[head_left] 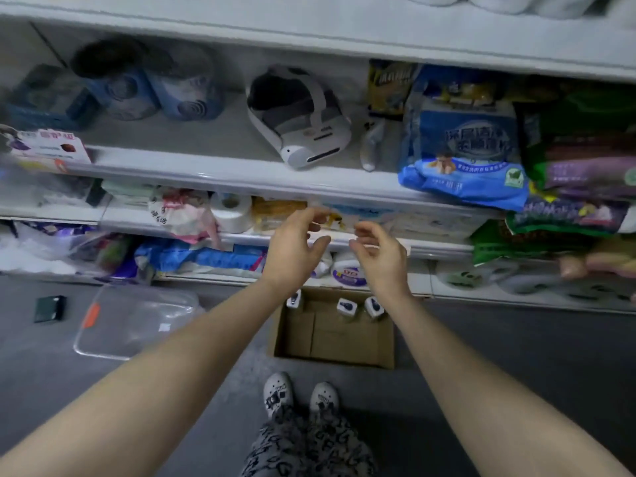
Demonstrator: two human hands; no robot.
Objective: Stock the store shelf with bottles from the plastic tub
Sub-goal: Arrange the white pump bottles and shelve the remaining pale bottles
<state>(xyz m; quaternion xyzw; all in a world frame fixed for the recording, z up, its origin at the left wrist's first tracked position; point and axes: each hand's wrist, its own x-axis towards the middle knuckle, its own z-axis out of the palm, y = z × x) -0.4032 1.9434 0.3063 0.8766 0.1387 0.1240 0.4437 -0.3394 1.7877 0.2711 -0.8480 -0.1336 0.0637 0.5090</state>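
Currently left hand (292,246) and right hand (378,256) at mid-frame, fingers loosely curled, holding nothing. Three bottles (346,307) upright in cardboard box (330,342) below centre; clear tub (134,321) lower left. Advice: bend, grip bottle body, keep upright, set on bare shelf (206,139) patch.

Bare forearms with no sleeves, dark trousers (306,449) patterned with pale squiggles, and white clog shoes (278,390) bearing black charms.

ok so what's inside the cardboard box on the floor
Three bottles stand along the box's far side; the rest shows bare cardboard. The left arm and right arm cross its far corners, so anything there is hidden.
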